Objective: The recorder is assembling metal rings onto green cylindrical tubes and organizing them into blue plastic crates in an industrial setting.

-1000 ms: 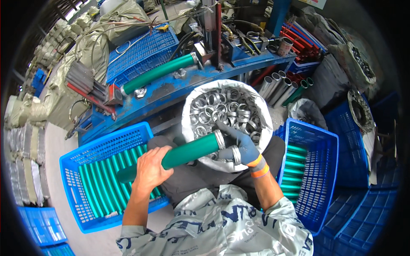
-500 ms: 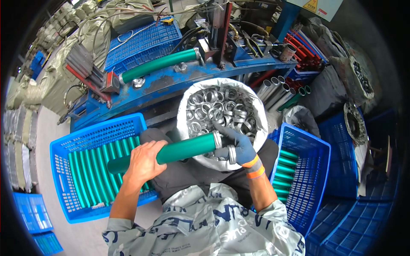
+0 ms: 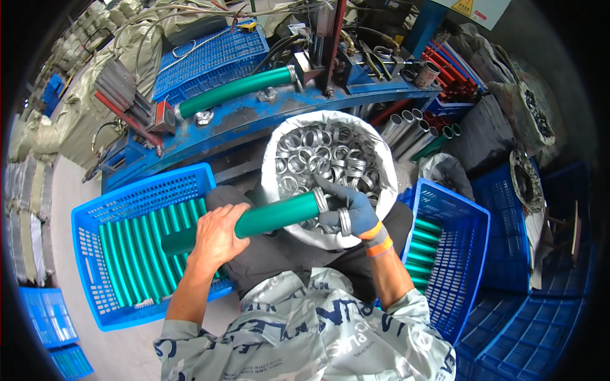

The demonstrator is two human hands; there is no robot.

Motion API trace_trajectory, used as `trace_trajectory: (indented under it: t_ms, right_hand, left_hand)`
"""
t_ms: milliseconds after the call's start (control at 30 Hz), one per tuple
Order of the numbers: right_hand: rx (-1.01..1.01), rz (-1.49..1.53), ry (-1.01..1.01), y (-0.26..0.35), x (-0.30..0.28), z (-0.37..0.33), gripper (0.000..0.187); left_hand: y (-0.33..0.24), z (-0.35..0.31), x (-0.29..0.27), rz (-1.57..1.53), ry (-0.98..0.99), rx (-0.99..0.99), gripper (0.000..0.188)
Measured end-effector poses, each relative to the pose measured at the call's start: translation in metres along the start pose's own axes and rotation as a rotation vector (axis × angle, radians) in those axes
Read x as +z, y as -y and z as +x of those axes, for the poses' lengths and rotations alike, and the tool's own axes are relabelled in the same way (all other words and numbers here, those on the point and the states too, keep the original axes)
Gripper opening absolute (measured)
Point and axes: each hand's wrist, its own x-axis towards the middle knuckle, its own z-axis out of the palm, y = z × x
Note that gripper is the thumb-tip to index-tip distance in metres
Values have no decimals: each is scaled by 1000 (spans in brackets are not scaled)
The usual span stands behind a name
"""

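Observation:
A green tube (image 3: 276, 214) slants across my lap, its right end raised over a white sack (image 3: 273, 146) of loose silver rings. My bare left hand (image 3: 218, 233) is wrapped round the tube near its left part. One silver ring (image 3: 320, 199) sits on the tube's right end. My right hand (image 3: 357, 214), in a dark grey glove with orange bands, is closed on a second metal ring (image 3: 345, 222). Its index finger reaches toward the tube end; whether it touches the fitted ring I cannot tell.
Left of my knees stands a blue crate (image 3: 89, 254) of green tubes; a second blue crate (image 3: 467, 254) is at right. Across the front runs a blue workbench (image 3: 238, 117), carrying another green tube (image 3: 235, 89) in a fixture. Bare metal pipes (image 3: 406, 130) lean beside the sack.
The view has shifted slightly. Both hands keep their holds on the tube and the loose ring, with almost no other movement.

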Motion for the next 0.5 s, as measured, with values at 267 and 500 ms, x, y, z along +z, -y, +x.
trace_trajectory:
  t_ms: [267,500]
  right_hand:
    - [-159,-47,-59,-6,9,-5,99]
    - [-143,37,-55,-13,11,-5,97]
  left_hand:
    - [0,1,-1,1,24,14,63]
    - [6,2,1,18,30,17,61]
